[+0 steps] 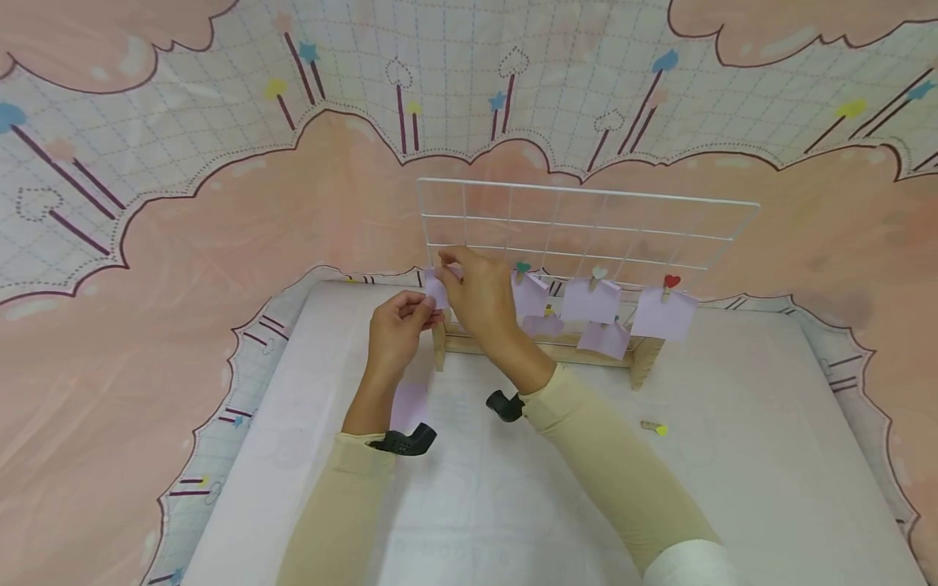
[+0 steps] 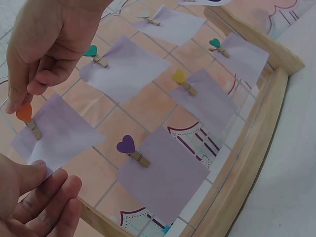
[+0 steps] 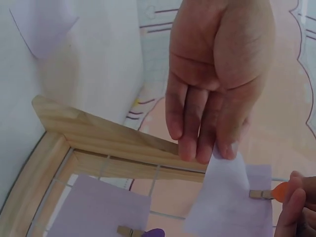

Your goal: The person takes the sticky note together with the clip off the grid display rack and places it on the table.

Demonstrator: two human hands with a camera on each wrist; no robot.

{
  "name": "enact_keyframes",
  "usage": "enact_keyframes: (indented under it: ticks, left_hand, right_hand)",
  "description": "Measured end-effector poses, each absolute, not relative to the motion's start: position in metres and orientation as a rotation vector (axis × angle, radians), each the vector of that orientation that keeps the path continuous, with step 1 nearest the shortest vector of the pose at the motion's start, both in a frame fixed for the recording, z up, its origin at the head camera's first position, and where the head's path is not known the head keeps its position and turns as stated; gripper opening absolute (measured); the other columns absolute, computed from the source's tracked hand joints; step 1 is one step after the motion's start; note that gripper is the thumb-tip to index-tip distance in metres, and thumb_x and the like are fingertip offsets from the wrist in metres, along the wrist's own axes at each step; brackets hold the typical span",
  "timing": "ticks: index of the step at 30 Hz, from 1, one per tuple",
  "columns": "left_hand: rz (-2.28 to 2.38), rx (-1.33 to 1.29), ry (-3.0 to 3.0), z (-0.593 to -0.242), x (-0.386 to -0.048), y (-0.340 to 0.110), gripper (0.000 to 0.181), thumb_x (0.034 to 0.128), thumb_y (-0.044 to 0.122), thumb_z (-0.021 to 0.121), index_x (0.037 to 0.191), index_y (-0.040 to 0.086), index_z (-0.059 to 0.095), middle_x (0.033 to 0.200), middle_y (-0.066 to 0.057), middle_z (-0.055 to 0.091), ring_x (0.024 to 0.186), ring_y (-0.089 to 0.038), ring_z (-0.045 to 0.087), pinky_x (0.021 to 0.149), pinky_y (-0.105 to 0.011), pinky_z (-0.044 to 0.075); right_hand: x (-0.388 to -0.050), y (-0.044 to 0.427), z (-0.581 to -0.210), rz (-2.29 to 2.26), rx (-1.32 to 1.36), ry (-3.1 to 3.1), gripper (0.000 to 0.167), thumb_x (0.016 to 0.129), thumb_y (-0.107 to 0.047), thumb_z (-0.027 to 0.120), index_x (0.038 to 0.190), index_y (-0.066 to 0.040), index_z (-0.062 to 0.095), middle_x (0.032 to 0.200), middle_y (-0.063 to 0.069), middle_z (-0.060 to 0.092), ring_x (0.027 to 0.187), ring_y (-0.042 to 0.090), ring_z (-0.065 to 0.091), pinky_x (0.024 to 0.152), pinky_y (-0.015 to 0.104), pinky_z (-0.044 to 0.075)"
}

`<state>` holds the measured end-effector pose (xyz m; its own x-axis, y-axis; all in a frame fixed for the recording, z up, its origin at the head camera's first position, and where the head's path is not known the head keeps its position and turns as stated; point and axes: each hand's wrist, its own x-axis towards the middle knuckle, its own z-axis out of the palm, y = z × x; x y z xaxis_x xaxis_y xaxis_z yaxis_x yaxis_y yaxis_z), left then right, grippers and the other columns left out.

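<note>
A purple paper note (image 2: 59, 131) lies against the white wire grid (image 1: 586, 220) at its left end. My left hand (image 1: 396, 330) pinches the note's lower edge between thumb and fingers. A small wooden clothespin (image 2: 35, 131) with an orange heart (image 2: 23, 112) sits on the note's upper part. The fingers of my right hand (image 1: 484, 297) are at the heart end and appear to pinch it; the contact is partly hidden. Beside it, another purple note (image 2: 163, 177) hangs by a clothespin with a purple heart (image 2: 126, 143).
The grid stands in a wooden base (image 1: 550, 352). Several more notes hang on it, among them one with a red heart clothespin (image 1: 672, 282). A loose yellow-tipped clothespin (image 1: 655, 427) lies on the white table (image 1: 733, 488) at right. A loose purple note (image 1: 409, 407) lies near my left wrist.
</note>
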<state>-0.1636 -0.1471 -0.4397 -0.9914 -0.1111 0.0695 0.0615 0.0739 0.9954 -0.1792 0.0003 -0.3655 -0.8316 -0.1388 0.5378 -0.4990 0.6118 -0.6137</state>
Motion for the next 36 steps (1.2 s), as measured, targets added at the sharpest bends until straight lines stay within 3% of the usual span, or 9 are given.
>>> enact_keyframes:
  ticks: [6,13,20,27,33,36]
  left_hand:
    - [-2.062,0.046,-2.191,-0.439,-0.164,-0.147,0.02,0.1,0.01,0.065,0.104,-0.009,0.066,0.094,-0.027,0.074,0.079,-0.02,0.076,0.079,-0.032,0.063]
    - [-2.052,0.051,-2.208,-0.438,-0.163,-0.147,0.022,0.1004,0.013,0.065,0.105,-0.009,0.067,0.095,-0.027,0.074,0.08,-0.018,0.076,0.08,-0.032,0.063]
    - [-2.057,0.043,-2.196,-0.438,-0.163,-0.147,0.02,0.1002,0.01,0.065,0.104,-0.009,0.067,0.096,-0.029,0.073,0.081,-0.02,0.076,0.081,-0.035,0.063]
    - [-2.039,0.049,-2.201,-0.438,-0.163,-0.147,0.019,0.0999,0.009,0.065,0.103,-0.009,0.067,0.095,-0.029,0.073,0.08,-0.022,0.076,0.08,-0.035,0.063]
    - [-2.018,0.056,-2.205,-0.438,-0.165,-0.147,0.021,0.0998,0.011,0.066,0.104,-0.01,0.067,0.096,-0.031,0.072,0.083,-0.029,0.076,0.079,-0.031,0.063]
    - [-2.012,0.066,-2.21,-0.438,-0.165,-0.147,0.022,0.0998,0.012,0.066,0.104,-0.01,0.068,0.096,-0.031,0.072,0.082,-0.026,0.076,0.079,-0.031,0.063]
  right_hand:
    - [-0.178,0.001,-0.364,1.118,0.483,-2.459,0.021,0.092,-0.016,0.077,0.111,-0.007,0.077,0.105,0.007,0.079,0.049,0.01,0.054,0.043,0.018,0.035]
    - [-0.178,0.003,-0.362,1.11,0.472,-2.516,0.029,0.092,-0.019,0.078,0.12,-0.012,0.076,0.103,0.005,0.079,0.042,0.007,0.041,0.041,0.02,0.029]
    - [-0.179,0.004,-0.36,1.123,0.457,-2.567,0.027,0.091,-0.02,0.078,0.118,-0.014,0.078,0.1,0.004,0.08,0.041,0.006,0.042,0.04,0.019,0.029]
    - [-0.182,0.004,-0.363,1.066,0.487,-2.585,0.028,0.091,-0.021,0.078,0.118,-0.014,0.077,0.082,0.004,0.078,0.04,0.007,0.042,0.04,0.019,0.03]
    - [-0.186,0.004,-0.372,0.961,0.532,-2.499,0.02,0.093,-0.016,0.076,0.112,-0.012,0.079,0.105,0.005,0.079,0.061,0.011,0.065,0.053,0.022,0.049]
    - [-0.188,0.003,-0.375,0.971,0.535,-2.437,0.016,0.093,-0.015,0.075,0.107,-0.011,0.08,0.103,0.005,0.079,0.075,0.014,0.075,0.06,0.026,0.057]
